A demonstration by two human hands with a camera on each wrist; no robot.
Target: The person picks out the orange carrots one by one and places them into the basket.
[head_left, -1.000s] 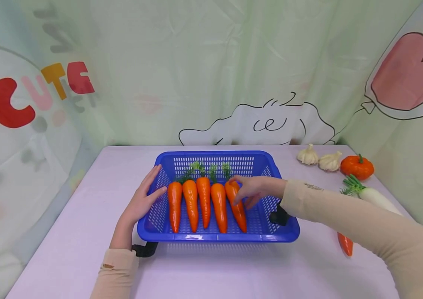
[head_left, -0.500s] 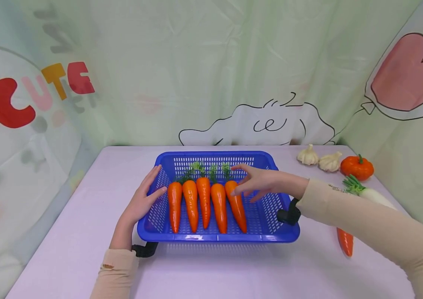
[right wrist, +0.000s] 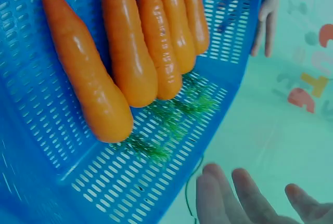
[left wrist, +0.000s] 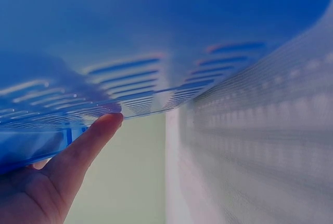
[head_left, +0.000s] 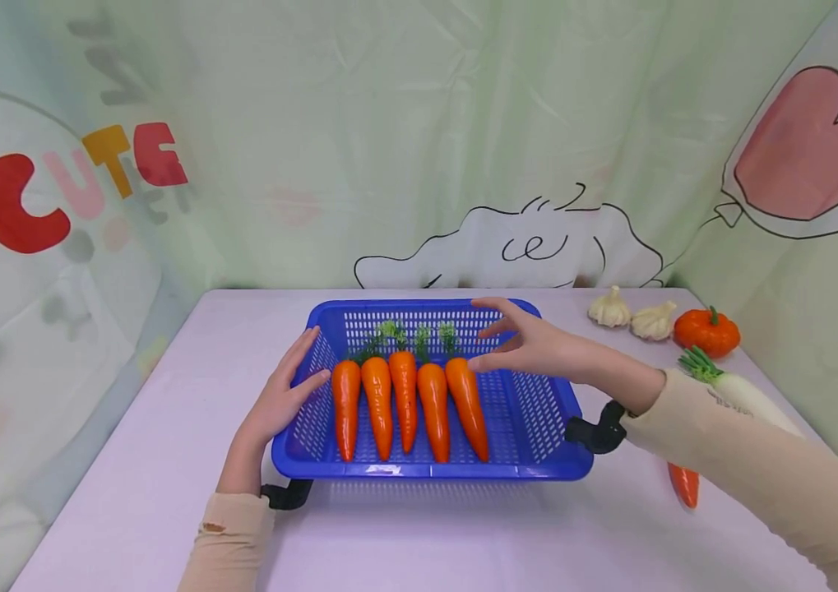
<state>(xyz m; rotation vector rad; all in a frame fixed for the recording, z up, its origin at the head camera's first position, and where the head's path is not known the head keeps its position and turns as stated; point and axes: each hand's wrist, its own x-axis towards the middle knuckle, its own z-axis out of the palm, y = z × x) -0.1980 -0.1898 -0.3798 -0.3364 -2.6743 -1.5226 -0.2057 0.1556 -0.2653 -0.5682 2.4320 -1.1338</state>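
Several orange carrots [head_left: 405, 403] with green leafy tops lie side by side in a blue plastic basket [head_left: 426, 470]. The rightmost carrot [right wrist: 86, 68] leans at a slant, a little apart at its tip. My left hand [head_left: 280, 399] rests at the basket's left rim, fingers straight and thumb spread toward the inside. In the left wrist view, a fingertip [left wrist: 112, 120] meets the slotted blue wall. Over the basket's right side hovers my right hand [head_left: 537, 341], fingers spread and loosely bent, with nothing in its grasp. Its thumb tip overlaps the top of the rightmost carrot in the head view.
Right of the basket are two garlic bulbs [head_left: 629, 314], a small orange pumpkin [head_left: 707, 331] and a white radish [head_left: 752, 399] with green leaves. Another carrot [head_left: 684, 485] is partly hidden under my right sleeve. A printed curtain [head_left: 419, 164] hangs behind the table.
My right hand has drawn back from the rightmost carrot, moving right and up with its fingers spreading. The left hand, basket and carrots look the same.
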